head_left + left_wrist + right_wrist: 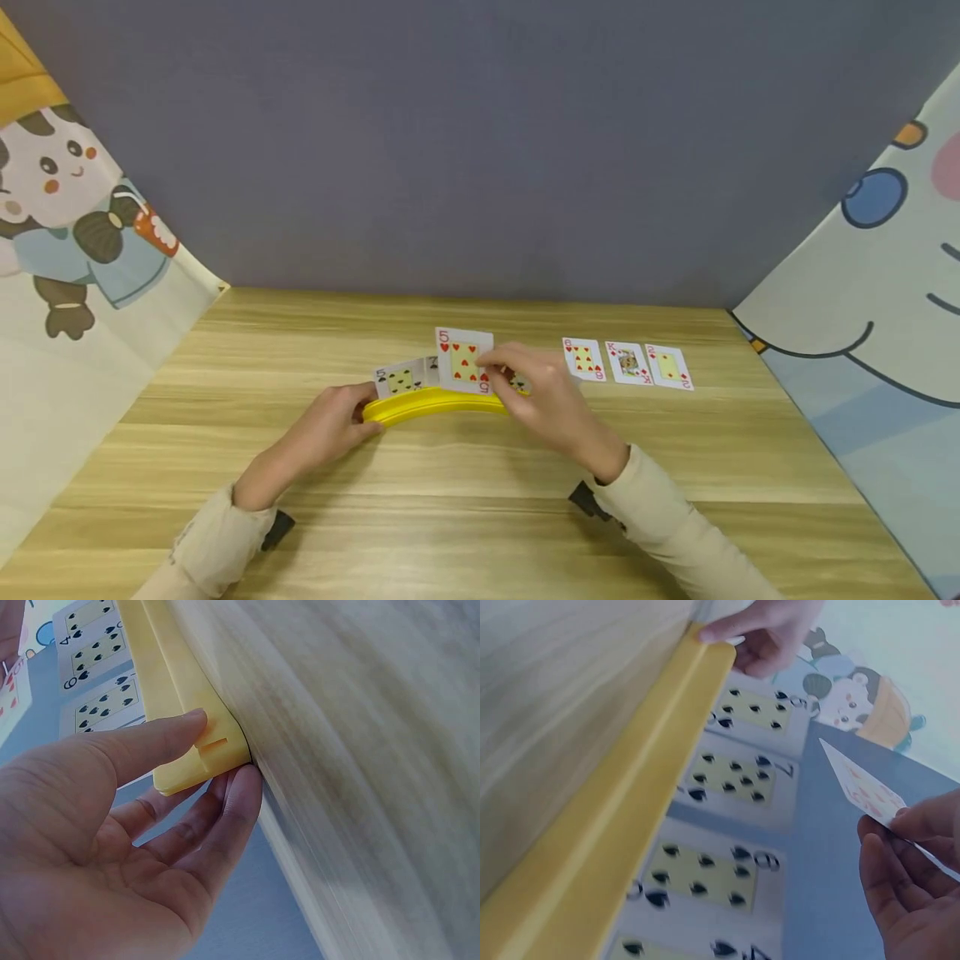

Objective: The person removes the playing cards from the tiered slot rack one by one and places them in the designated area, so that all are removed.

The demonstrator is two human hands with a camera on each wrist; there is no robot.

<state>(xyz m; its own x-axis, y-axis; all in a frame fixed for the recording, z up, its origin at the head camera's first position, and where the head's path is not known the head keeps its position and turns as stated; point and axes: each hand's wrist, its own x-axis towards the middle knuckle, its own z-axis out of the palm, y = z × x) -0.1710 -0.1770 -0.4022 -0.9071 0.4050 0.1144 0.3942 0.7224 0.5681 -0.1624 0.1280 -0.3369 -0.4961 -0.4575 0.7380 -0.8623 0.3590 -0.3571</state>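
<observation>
A curved yellow playing card holder (420, 406) lies on the table with several spade cards (739, 780) standing in its slot. My left hand (330, 425) grips the holder's left end; in the left wrist view the thumb lies on top of the holder (180, 675) and the fingers are at its end and underside. With thumb and fingers my right hand (553, 408) pinches a five of hearts (456, 360) by its right edge, in front of and above the holder's middle. That card and the right hand hide part of the standing cards.
On the table right of the holder lie a heart card (583, 360), a king of diamonds (628, 363) and a two of diamonds (669, 367), face up in a row. A grey wall (480, 167) rises behind the wooden table (480, 533); printed panels stand at both sides.
</observation>
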